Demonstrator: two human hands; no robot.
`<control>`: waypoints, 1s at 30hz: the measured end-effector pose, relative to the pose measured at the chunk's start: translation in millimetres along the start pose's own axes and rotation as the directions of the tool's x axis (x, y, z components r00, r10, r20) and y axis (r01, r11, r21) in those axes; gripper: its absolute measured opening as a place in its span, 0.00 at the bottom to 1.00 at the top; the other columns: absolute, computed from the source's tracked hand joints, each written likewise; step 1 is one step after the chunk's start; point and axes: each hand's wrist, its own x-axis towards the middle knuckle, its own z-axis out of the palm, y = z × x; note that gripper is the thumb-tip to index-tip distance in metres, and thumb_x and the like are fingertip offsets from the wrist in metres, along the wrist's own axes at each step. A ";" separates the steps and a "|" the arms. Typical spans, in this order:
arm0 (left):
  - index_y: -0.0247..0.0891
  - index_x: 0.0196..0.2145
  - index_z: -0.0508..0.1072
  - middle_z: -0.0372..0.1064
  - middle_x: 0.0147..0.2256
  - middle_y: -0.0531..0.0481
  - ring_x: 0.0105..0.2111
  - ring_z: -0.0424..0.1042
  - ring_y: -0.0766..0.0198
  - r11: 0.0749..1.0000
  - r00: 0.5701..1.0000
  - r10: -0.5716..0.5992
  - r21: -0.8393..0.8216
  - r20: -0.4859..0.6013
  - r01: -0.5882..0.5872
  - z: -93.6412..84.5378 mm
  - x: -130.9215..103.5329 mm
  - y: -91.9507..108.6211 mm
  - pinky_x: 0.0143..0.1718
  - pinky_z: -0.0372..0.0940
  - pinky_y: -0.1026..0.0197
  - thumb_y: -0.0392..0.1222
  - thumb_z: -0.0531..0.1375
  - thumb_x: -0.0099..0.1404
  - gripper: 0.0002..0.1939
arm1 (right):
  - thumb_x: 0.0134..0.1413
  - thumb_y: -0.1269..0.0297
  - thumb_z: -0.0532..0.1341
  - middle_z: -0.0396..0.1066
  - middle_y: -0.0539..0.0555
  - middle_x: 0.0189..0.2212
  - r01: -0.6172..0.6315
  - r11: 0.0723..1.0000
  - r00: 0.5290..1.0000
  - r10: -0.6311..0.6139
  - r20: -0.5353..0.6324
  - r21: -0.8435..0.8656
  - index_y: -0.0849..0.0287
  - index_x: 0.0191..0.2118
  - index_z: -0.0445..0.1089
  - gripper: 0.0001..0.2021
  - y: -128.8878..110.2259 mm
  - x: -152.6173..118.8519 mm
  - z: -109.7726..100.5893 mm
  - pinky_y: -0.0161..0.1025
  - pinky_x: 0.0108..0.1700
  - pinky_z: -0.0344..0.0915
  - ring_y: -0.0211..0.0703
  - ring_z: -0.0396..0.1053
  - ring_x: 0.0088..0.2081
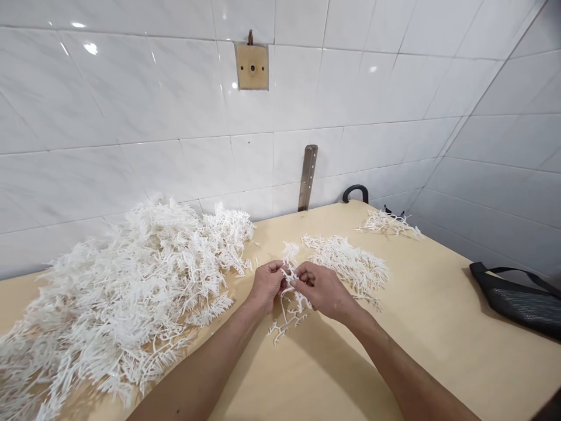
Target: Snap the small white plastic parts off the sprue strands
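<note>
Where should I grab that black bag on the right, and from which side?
Probably by the strap, coming from above and the left with the right hand. The strap stands away from the black bag's body, leaving a gap to hook into, and the left end is nearest; the other end runs out of the picture. Put the white sprig down first; that hand holds it.

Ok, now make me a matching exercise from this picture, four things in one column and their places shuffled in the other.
Things
1. White branching sprig
2. Large white pile
3. Beige square plate
4. Black bag

Places
A. On the tiled wall
B. Between the left hand and right hand
C. Near the picture's right edge
D. On the table, left of both hands

Right pairs: 1-B, 2-D, 3-A, 4-C
</note>
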 end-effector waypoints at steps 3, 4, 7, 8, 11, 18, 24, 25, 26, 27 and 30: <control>0.36 0.24 0.71 0.60 0.16 0.57 0.14 0.54 0.74 1.000 0.999 -0.031 0.003 0.016 0.031 -5.0 3.4 3.0 0.15 0.47 0.68 0.44 0.68 0.46 0.12 | 0.53 0.58 0.61 0.68 0.47 0.17 -0.130 0.985 0.964 0.099 0.247 0.114 0.57 0.31 0.67 0.08 5.1 -3.3 4.8 0.31 0.18 0.61 0.36 0.65 0.16; 0.36 0.23 0.70 0.60 0.15 0.57 0.14 0.54 0.74 0.999 0.999 -0.049 0.003 0.014 0.049 -6.2 4.2 3.9 0.15 0.47 0.69 0.44 0.68 0.46 0.12 | 0.52 0.58 0.61 0.69 0.47 0.17 -0.178 0.976 0.935 0.128 0.330 0.125 0.58 0.30 0.67 0.08 6.6 -4.8 7.8 0.31 0.18 0.62 0.36 0.66 0.16; 0.36 0.21 0.67 0.60 0.16 0.56 0.16 0.59 0.73 0.994 0.994 -0.107 -0.013 0.010 0.108 -5.8 3.6 6.0 0.16 0.50 0.69 0.41 0.68 0.44 0.13 | 0.50 0.62 0.63 0.72 0.49 0.17 -0.273 0.956 0.860 0.193 0.472 0.106 0.58 0.30 0.68 0.06 7.6 -9.6 26.0 0.28 0.15 0.60 0.36 0.67 0.15; 0.36 0.21 0.66 0.61 0.17 0.56 0.17 0.61 0.72 0.992 0.992 -0.126 -0.015 0.004 0.126 -4.4 2.3 6.5 0.17 0.52 0.69 0.41 0.68 0.44 0.13 | 0.49 0.64 0.62 0.72 0.49 0.17 -0.288 0.951 0.851 0.202 0.485 0.109 0.58 0.30 0.68 0.04 6.6 -11.2 34.5 0.27 0.15 0.58 0.35 0.67 0.15; 0.37 0.21 0.65 0.62 0.18 0.54 0.20 0.68 0.67 0.988 0.988 -0.154 -0.002 -0.010 0.154 1.2 -2.6 6.4 0.19 0.56 0.68 0.41 0.69 0.45 0.14 | 0.46 0.68 0.63 0.69 0.47 0.14 -0.299 0.935 0.877 0.191 0.441 0.190 0.59 0.28 0.67 0.03 -0.7 -15.0 54.5 0.28 0.16 0.62 0.36 0.67 0.15; 0.35 0.23 0.70 0.66 0.21 0.53 0.22 0.66 0.69 0.983 0.987 0.110 0.135 0.115 -0.125 3.4 -7.0 -6.6 0.26 0.61 0.66 0.47 0.67 0.52 0.13 | 0.51 0.55 0.65 0.74 0.50 0.20 -0.179 0.972 0.772 0.041 0.635 0.155 0.59 0.35 0.76 0.12 -15.1 -13.4 -2.3 0.30 0.19 0.65 0.35 0.67 0.16; 0.35 0.26 0.74 0.66 0.20 0.53 0.21 0.63 0.69 0.926 0.972 0.205 0.300 0.113 -0.230 7.9 -9.0 -19.4 0.24 0.58 0.67 0.47 0.62 0.58 0.12 | 0.57 0.55 0.59 0.68 0.50 0.17 -0.089 0.994 0.996 0.089 0.002 -0.071 0.59 0.24 0.72 0.16 18.8 5.2 -51.9 0.31 0.17 0.62 0.35 0.65 0.16; 0.35 0.26 0.74 0.65 0.19 0.54 0.20 0.63 0.69 0.924 0.973 0.209 0.304 0.102 -0.231 8.3 -9.2 -19.3 0.24 0.58 0.67 0.48 0.62 0.58 0.12 | 0.57 0.56 0.59 0.69 0.51 0.19 -0.066 0.994 0.998 0.064 -0.018 -0.090 0.59 0.25 0.72 0.15 24.5 8.0 -51.7 0.31 0.18 0.63 0.36 0.66 0.17; 0.35 0.26 0.74 0.65 0.19 0.54 0.20 0.63 0.69 0.923 0.972 0.215 0.306 0.094 -0.234 8.6 -9.6 -18.6 0.23 0.58 0.67 0.48 0.62 0.58 0.13 | 0.57 0.56 0.58 0.70 0.51 0.20 -0.049 0.993 0.999 0.047 -0.023 -0.103 0.59 0.28 0.73 0.14 28.9 10.4 -49.5 0.31 0.19 0.63 0.36 0.67 0.17; 0.36 0.25 0.73 0.64 0.18 0.54 0.19 0.62 0.69 0.922 0.971 0.221 0.304 0.090 -0.238 8.8 -10.1 -17.5 0.23 0.58 0.67 0.49 0.62 0.58 0.13 | 0.57 0.56 0.58 0.71 0.50 0.21 -0.035 0.994 0.999 0.033 -0.018 -0.108 0.59 0.30 0.74 0.13 31.6 12.2 -45.7 0.32 0.20 0.64 0.36 0.67 0.17; 0.36 0.24 0.72 0.64 0.18 0.55 0.19 0.62 0.70 0.929 0.970 0.227 0.279 0.088 -0.243 9.8 -12.6 -13.4 0.22 0.56 0.67 0.48 0.62 0.58 0.13 | 0.57 0.55 0.58 0.73 0.49 0.24 0.007 0.996 0.999 -0.010 -0.033 -0.093 0.58 0.35 0.75 0.13 31.6 15.0 -30.3 0.32 0.22 0.65 0.34 0.67 0.17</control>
